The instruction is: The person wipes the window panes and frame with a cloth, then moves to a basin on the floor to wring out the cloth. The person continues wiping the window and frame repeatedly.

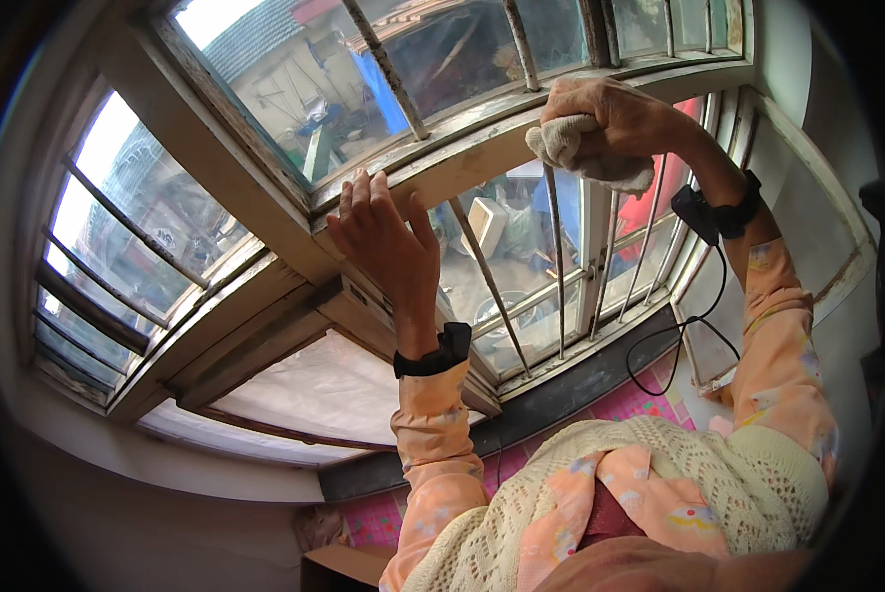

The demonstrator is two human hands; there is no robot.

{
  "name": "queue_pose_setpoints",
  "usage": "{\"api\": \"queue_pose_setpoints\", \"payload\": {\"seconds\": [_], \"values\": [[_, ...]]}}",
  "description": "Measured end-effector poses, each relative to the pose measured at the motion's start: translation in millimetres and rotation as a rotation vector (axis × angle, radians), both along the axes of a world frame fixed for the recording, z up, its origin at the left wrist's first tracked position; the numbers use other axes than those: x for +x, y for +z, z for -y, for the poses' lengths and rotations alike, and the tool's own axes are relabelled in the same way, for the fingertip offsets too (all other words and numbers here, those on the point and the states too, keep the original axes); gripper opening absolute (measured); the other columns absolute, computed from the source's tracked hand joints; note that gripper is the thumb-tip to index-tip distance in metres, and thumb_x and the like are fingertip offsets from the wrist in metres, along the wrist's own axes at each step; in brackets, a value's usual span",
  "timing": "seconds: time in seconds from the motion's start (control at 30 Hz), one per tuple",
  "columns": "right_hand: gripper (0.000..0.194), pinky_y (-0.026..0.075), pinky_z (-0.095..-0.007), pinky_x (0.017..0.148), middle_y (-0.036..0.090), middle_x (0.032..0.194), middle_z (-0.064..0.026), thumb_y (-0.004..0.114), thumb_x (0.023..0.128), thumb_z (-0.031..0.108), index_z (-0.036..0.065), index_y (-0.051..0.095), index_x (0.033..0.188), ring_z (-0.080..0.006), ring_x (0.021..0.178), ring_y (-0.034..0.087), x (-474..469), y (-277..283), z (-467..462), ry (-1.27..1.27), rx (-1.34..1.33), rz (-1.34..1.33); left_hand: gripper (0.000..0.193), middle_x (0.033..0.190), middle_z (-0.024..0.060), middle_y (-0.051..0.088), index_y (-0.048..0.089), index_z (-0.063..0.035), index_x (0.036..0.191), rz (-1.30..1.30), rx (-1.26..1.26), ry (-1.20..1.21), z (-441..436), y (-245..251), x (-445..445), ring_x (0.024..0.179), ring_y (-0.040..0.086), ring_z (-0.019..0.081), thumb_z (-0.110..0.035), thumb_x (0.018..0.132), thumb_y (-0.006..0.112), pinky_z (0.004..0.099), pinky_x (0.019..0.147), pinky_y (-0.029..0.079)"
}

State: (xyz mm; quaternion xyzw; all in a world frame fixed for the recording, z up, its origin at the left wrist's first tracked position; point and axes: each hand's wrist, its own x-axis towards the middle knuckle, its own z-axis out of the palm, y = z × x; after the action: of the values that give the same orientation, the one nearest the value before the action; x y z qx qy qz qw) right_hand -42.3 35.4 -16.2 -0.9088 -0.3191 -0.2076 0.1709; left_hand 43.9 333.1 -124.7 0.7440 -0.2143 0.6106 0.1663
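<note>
My right hand (pixel 616 115) is closed round a crumpled, off-white cloth (pixel 561 140), part of which hangs below the fist. Hand and cloth are at the right part of the wooden window crossbar (pixel 479 164), beneath a rusty upright bar (pixel 520 44). Further left, my left hand (pixel 387 240) rests against the same crossbar, fingers pointing up and thumb apart, with nothing in it. The upper window pane (pixel 457 66) lies above both hands. A black strap device circles each wrist.
Thin metal bars (pixel 558 259) cross the lower window opening. At right, a casement sash (pixel 798 200) stands swung inward, with a black cable (pixel 681 348) hanging near it. A dark sill (pixel 575 374) runs below. A cardboard box (pixel 346 566) sits at the bottom.
</note>
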Motion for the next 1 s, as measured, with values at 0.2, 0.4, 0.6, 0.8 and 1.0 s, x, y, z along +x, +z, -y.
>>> {"api": "queue_pose_setpoints", "payload": {"seconds": [0.2, 0.4, 0.6, 0.8, 1.0], "values": [[0.034, 0.051, -0.0384, 0.087, 0.066, 0.101, -0.0116, 0.083, 0.076, 0.020, 0.005, 0.072, 0.104, -0.0287, 0.097, 0.065, -51.3, -75.3, 14.9, 0.011, 0.218, -0.207, 0.021, 0.117, 0.0087, 0.063, 0.064, -0.0072, 0.110, 0.025, 0.199, -0.172, 34.7, 58.8, -8.7, 0.109, 0.063, 0.0268, -0.020, 0.094, 0.067, 0.0393, 0.086, 0.054], [0.040, 0.051, -0.0365, 0.088, 0.066, 0.100, -0.0095, 0.085, 0.073, 0.019, 0.005, 0.070, 0.107, -0.0263, 0.097, 0.065, -84.6, -153.9, 67.3, -0.098, 0.408, -0.389, 0.022, 0.093, 0.0103, 0.070, 0.069, -0.0062, 0.094, -0.059, 0.411, 0.045, 82.9, 111.3, 25.9, 0.083, 0.071, 0.0303, -0.027, 0.089, 0.074, 0.0399, 0.065, 0.057], [0.036, 0.051, -0.0346, 0.086, 0.065, 0.098, -0.0076, 0.085, 0.069, 0.014, 0.006, 0.067, 0.099, -0.0229, 0.092, 0.065, -123.0, -236.3, 115.6, -0.269, 0.684, -0.532, 0.028, 0.086, 0.0068, 0.070, 0.067, -0.0096, 0.086, -0.101, 0.468, 0.277, 100.3, 115.7, 42.8, 0.072, 0.072, 0.0300, -0.037, 0.091, 0.070, 0.0393, 0.060, 0.057], [0.041, 0.052, -0.0376, 0.085, 0.066, 0.099, -0.0110, 0.086, 0.069, 0.018, 0.005, 0.067, 0.103, -0.0291, 0.094, 0.066, -143.2, -300.3, 150.0, -0.413, 0.603, -0.389, 0.015, 0.091, 0.0064, 0.067, 0.066, -0.0092, 0.092, -0.001, 0.314, 0.072, 100.7, 120.6, 39.3, 0.078, 0.070, 0.0282, -0.024, 0.095, 0.067, 0.0389, 0.061, 0.057], [0.048, 0.053, -0.0358, 0.087, 0.066, 0.099, -0.0082, 0.088, 0.069, 0.017, 0.005, 0.064, 0.108, -0.0255, 0.094, 0.065, -147.0, -320.2, 163.6, -0.406, 0.690, -0.389, 0.023, 0.133, 0.0109, 0.064, 0.071, -0.0057, 0.114, 0.020, 0.433, -0.089, 112.2, 105.4, 26.3, 0.122, 0.061, 0.0300, -0.019, 0.096, 0.065, 0.0412, 0.092, 0.055]]}}
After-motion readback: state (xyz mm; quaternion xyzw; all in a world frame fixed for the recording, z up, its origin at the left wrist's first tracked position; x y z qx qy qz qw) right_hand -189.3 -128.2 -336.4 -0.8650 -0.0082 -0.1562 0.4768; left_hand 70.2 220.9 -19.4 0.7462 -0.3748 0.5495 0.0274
